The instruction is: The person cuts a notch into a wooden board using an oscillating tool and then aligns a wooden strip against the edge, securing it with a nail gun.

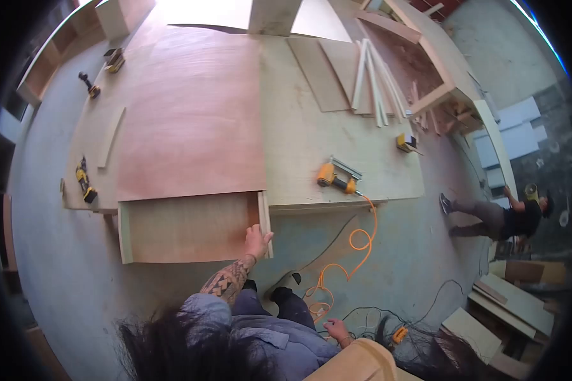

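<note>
My left hand [257, 242] is closed around the right side board of a shallow wooden frame [187, 227], its thumb over the edge. The frame looks like a drawer or open box. It meets the front edge of a large reddish plywood sheet [190, 114] lying on the worktable [343, 149]. Low by my right side, my right hand [338, 331] has its fingers loosely bent and somewhat apart, with nothing visible in it. An orange air hose [368, 222] runs from a yellow nail gun [338, 176] on the table to the floor near that hand.
Cordless drills [84, 180] and a wood strip [111, 136] lie at the left. Thin strips [372, 82] and boards [311, 70] lie at the back right. A co-worker [508, 216] stands to the right, beyond cables and stacked panels [511, 305] on the floor.
</note>
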Demonstrator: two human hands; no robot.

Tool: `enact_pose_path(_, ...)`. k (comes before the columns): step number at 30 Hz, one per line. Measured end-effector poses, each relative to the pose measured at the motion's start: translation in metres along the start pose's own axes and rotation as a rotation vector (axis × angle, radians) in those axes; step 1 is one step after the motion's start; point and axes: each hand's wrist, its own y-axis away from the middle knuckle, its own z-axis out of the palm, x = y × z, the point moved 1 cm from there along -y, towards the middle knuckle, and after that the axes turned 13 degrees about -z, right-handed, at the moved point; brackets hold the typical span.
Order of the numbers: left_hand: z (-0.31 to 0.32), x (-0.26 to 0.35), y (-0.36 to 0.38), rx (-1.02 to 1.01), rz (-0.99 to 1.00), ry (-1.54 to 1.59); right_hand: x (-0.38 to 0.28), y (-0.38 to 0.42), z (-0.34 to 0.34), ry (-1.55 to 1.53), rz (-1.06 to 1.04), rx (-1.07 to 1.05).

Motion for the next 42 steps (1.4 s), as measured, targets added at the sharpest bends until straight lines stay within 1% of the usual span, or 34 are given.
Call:
enact_pose_path(2, 0.006, -0.039, 0.020, 0.075, 0.076, 0.039, 0.036, 0.014, -0.008, -0.240, 0.297, 0.255)
enact_pose_path(4, -0.008, -0.068, 0.045, -0.042, -0.058, -0.064, 0.006, 0.033, -0.044, -0.744, 0.412, 0.439)
enact_pose_path(6, -0.019, -0.100, 0.059, -0.160, -0.210, -0.100, -0.015, 0.032, -0.069, -0.820, 0.431, 0.511)
enact_pose_path(7, -0.035, -0.102, 0.070, -0.209, -0.298, -0.125, -0.025, 0.029, -0.075, -0.841, 0.438, 0.523)
enact_pose_path(8, -0.046, -0.111, 0.075, -0.252, -0.387, -0.151, -0.029, 0.020, -0.078, -0.794, 0.401, 0.528)
enact_pose_path(9, -0.056, -0.115, 0.075, -0.251, -0.372, -0.170, -0.034, 0.013, -0.078, -0.745, 0.364, 0.531)
enact_pose_path(10, -0.062, -0.130, 0.067, -0.262, -0.391, -0.211, -0.027, -0.001, -0.072, -0.766, 0.364, 0.538)
enact_pose_path(12, -0.076, -0.131, 0.046, -0.262, -0.402, -0.260, -0.007, -0.040, -0.059, -0.529, 0.166, 0.418)
enact_pose_path(14, -0.091, -0.114, 0.028, -0.116, -0.350, -0.218, -0.024, -0.061, -0.063, -0.525, 0.142, 0.402)
enact_pose_path(16, -0.105, -0.081, 0.006, 0.006, -0.273, -0.164, -0.035, -0.089, -0.075, -0.512, 0.113, 0.368)
enact_pose_path(18, -0.109, -0.046, -0.026, 0.132, -0.131, -0.127, -0.028, -0.129, -0.091, -0.480, 0.048, 0.330)
enact_pose_path(20, -0.107, -0.004, -0.060, 0.248, -0.002, -0.076, -0.056, -0.158, -0.135, -0.484, 0.042, 0.270)
enact_pose_path(22, -0.110, 0.054, -0.080, 0.264, -0.044, -0.083, -0.073, -0.199, -0.169, -0.469, 0.024, 0.179)
enact_pose_path(23, -0.107, 0.074, -0.095, 0.271, -0.040, -0.116, -0.077, -0.228, -0.189, -0.473, 0.027, 0.161)
enact_pose_path(24, -0.106, 0.096, -0.105, 0.230, -0.088, -0.132, -0.082, -0.258, -0.208, -0.484, 0.036, 0.148)
enact_pose_path(26, -0.086, 0.113, -0.138, 0.211, -0.138, -0.176, -0.094, -0.316, -0.239, -0.464, -0.030, 0.105)
enact_pose_path(27, -0.080, 0.120, -0.150, 0.164, -0.174, -0.216, -0.102, -0.348, -0.253, -0.454, -0.072, 0.102)
enact_pose_path(28, -0.075, 0.128, -0.158, 0.111, -0.208, -0.256, -0.107, -0.384, -0.264, -0.445, -0.107, 0.116)
enact_pose_path(29, -0.071, 0.136, -0.165, 0.126, -0.228, -0.265, -0.120, -0.412, -0.275, -0.436, -0.137, 0.134)
enact_pose_path(31, -0.052, 0.147, -0.176, -0.020, -0.354, -0.414, -0.147, -0.458, -0.295, -0.497, -0.195, 0.137)
enact_pose_path(32, -0.049, 0.163, -0.164, -0.013, -0.396, -0.434, -0.170, -0.465, -0.309, -0.592, -0.191, 0.138)
enact_pose_path(33, -0.041, 0.168, -0.156, -0.043, -0.395, -0.452, -0.198, -0.470, -0.319, -0.689, -0.184, 0.147)
enact_pose_path(35, -0.039, 0.179, -0.154, 0.024, -0.446, -0.519, -0.231, -0.494, -0.333, -0.892, -0.051, 0.050)
enact_pose_path(36, -0.043, 0.190, -0.152, -0.005, -0.500, -0.491, -0.240, -0.516, -0.335, -0.978, -0.051, 0.037)
enact_pose_path(37, -0.043, 0.194, -0.158, -0.017, -0.486, -0.513, -0.247, -0.537, -0.336, -1.065, -0.051, 0.024)
enact_pose_path(39, -0.050, 0.201, -0.177, 0.144, -0.442, -0.454, -0.275, -0.569, -0.353, -1.184, -0.044, 0.076)
enact_pose_path(40, -0.060, 0.211, -0.189, 0.206, -0.357, -0.458, -0.287, -0.590, -0.361, -1.243, -0.012, 0.123)
enact_pose_path(41, -0.069, 0.218, -0.208, 0.199, -0.343, -0.467, -0.299, -0.611, -0.368, -1.298, 0.020, 0.169)
enact_pose_path(42, -0.079, 0.224, -0.229, 0.207, -0.363, -0.473, -0.310, -0.632, -0.375, -1.299, -0.011, 0.190)
